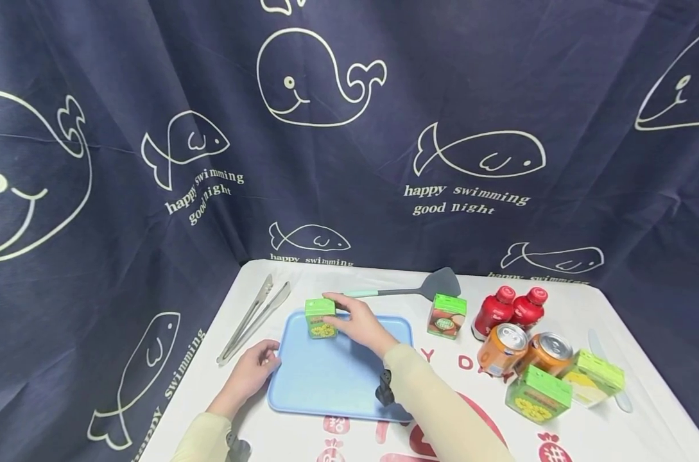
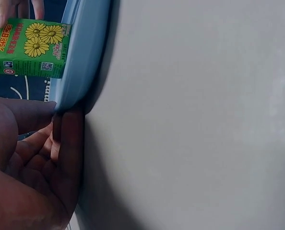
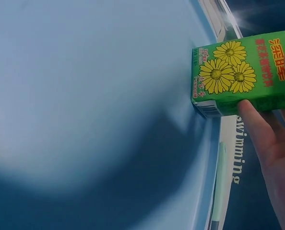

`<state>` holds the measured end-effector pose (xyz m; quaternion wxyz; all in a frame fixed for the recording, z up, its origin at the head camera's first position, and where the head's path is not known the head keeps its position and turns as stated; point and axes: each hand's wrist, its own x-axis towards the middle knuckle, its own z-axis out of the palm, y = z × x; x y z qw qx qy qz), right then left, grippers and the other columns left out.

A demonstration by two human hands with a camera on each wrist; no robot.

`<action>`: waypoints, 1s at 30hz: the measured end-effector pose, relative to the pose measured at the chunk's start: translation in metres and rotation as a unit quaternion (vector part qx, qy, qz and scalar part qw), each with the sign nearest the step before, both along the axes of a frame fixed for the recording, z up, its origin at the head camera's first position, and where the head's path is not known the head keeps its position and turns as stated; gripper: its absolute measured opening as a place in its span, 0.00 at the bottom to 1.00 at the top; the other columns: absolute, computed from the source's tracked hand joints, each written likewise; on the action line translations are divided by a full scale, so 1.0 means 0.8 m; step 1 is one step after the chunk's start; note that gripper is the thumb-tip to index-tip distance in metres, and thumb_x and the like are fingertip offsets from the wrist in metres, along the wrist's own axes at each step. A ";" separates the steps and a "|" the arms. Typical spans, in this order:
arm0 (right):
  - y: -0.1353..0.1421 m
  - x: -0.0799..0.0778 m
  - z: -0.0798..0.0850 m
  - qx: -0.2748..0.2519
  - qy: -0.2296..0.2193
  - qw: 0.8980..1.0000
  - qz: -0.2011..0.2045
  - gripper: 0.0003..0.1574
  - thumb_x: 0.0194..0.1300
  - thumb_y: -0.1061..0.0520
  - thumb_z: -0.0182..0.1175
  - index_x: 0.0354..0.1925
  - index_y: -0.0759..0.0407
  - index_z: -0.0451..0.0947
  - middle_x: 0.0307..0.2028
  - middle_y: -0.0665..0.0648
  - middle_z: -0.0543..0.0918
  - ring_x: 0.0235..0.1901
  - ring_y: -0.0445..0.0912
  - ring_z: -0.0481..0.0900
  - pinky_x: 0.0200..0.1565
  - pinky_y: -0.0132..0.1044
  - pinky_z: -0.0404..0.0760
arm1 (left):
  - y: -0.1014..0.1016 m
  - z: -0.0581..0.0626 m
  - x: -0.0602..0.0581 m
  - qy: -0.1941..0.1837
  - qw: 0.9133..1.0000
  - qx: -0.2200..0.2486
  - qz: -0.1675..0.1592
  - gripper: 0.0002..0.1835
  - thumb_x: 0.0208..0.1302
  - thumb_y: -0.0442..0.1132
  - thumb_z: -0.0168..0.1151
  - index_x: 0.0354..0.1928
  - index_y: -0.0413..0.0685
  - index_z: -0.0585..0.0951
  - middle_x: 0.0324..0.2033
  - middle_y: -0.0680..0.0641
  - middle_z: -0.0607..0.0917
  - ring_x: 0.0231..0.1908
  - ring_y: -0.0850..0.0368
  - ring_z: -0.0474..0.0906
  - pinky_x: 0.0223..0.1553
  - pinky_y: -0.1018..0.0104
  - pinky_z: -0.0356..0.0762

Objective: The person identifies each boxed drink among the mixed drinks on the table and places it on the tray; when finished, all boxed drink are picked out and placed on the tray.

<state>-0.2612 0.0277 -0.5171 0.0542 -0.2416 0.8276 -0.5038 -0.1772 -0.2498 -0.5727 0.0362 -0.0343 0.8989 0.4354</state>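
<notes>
A blue tray [image 1: 332,378] lies on the white table. At its left edge my left hand [image 1: 252,371] pinches the rim, with the thumb on top and the fingers beneath, as the left wrist view shows of the tray rim [image 2: 82,57]. My right hand [image 1: 359,323] holds a green drink carton [image 1: 319,316] with yellow flowers on it. The carton stands upright at the tray's back left corner. In the right wrist view, fingers touch the side of the carton [image 3: 233,72], and its base meets or nearly meets the tray.
Metal tongs [image 1: 253,321] lie left of the tray, and a spatula [image 1: 438,284] lies behind it. To the right stand another drink carton [image 1: 446,316], red bottles [image 1: 493,311], orange cans [image 1: 502,350], green cartons [image 1: 538,394] and a knife [image 1: 622,401].
</notes>
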 end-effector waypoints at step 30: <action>0.084 0.019 0.006 -0.046 -0.001 0.999 0.004 0.33 0.72 0.55 0.68 0.72 0.58 0.73 0.66 0.62 0.79 0.64 0.61 0.78 0.64 0.56 0.79 | 0.001 -0.001 0.000 0.007 1.000 -0.001 0.003 0.17 0.70 0.34 0.66 0.59 0.39 0.82 0.33 0.53 0.81 0.39 0.56 0.76 0.49 0.53 0.78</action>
